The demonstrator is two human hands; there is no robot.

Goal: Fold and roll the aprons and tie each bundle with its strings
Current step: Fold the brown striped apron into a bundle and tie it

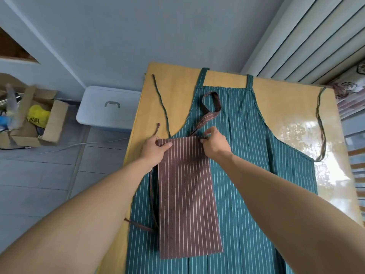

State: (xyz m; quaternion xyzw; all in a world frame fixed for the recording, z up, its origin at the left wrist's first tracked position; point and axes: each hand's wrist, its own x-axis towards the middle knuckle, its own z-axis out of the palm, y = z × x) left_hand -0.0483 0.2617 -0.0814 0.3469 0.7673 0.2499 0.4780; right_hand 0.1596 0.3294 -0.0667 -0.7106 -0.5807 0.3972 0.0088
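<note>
- Brown apron [187, 196], folded into a narrow strip, is lying at frame centre atop the green apron [256, 175].
- Left hand [155, 151] is pinching its upper-left corner.
- Right hand [215, 144] is pinching its upper-right corner.

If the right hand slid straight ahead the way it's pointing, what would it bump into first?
The right hand points up and leftward along the table. Likely first in line is the brown neck strap, which lies on the green apron just beyond its fingers, though depth is hard to judge.
</note>
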